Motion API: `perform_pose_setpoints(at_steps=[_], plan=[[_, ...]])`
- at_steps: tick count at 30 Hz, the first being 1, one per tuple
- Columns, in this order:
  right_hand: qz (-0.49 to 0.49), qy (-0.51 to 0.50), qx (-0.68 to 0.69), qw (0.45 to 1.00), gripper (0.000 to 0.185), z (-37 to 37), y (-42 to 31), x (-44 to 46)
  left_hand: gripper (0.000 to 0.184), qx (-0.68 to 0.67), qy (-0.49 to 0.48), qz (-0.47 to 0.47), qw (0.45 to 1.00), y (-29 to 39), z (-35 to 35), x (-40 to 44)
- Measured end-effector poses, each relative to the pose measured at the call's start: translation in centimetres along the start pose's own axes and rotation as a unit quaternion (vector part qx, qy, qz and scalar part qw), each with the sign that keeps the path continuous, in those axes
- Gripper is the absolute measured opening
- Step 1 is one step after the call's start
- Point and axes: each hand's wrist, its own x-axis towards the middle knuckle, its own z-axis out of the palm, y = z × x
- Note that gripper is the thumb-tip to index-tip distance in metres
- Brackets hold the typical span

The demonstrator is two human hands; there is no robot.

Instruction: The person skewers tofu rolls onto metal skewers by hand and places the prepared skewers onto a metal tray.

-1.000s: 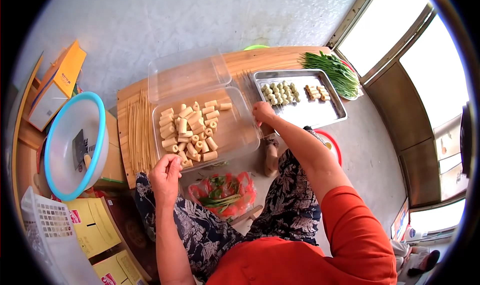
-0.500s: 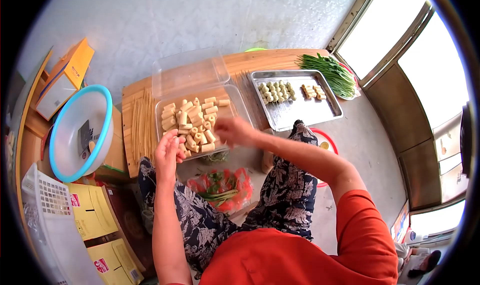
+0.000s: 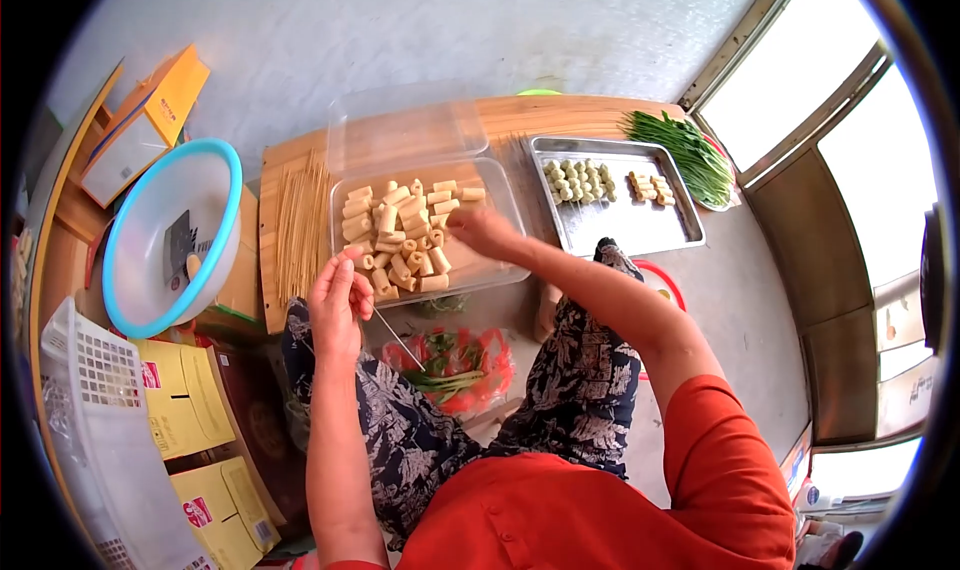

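A thin skewer (image 3: 400,342) juts from my left hand (image 3: 340,295), whose fingers are pinched around it just in front of the plastic container. Over the right part of the pile, my right hand (image 3: 485,232) has its fingers bent together, with the tips against the short tan rolls (image 3: 402,232). Whether one of them is pinched there is hidden. The rolls lie heaped in the clear plastic container (image 3: 505,210), several showing a hollow end. A bundle of bare skewers (image 3: 298,220) lies to its left on the wooden board (image 3: 272,175).
Right of the container, a metal tray (image 3: 640,232) holds green-white skewered pieces (image 3: 580,182) and small tan skewered rolls (image 3: 651,188). Green stalks (image 3: 685,160) lie beyond it. A blue-rimmed basin (image 3: 232,185) stands left. Between my legs is a red plastic bag (image 3: 490,360) with greens.
The view has shifted, so the board and container appear further right. My right hand has moved up onto the rolls. The skewer in my left hand now shows clearly.
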Motion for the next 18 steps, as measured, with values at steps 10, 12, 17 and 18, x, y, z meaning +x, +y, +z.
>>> perform_pose_setpoints(at_steps=[10,12,17,18], plan=[[-0.020,0.012,-0.106,0.994,0.027,2.4,3.8,9.2,0.025,0.007,-0.001,-0.019,1.000,0.7,0.2,1.0],[-0.047,0.030,-0.172,0.983,0.027,3.4,4.5,9.6,0.025,0.015,-0.002,-0.023,1.000,0.8,0.4,1.2],[-0.014,-0.048,-0.199,0.979,0.023,2.2,3.3,9.1,0.026,0.043,-0.010,-0.032,0.999,0.7,0.6,1.5],[0.026,-0.105,-0.184,0.977,0.022,2.1,3.3,8.9,0.026,0.054,-0.010,-0.028,0.998,0.7,0.7,1.5]])
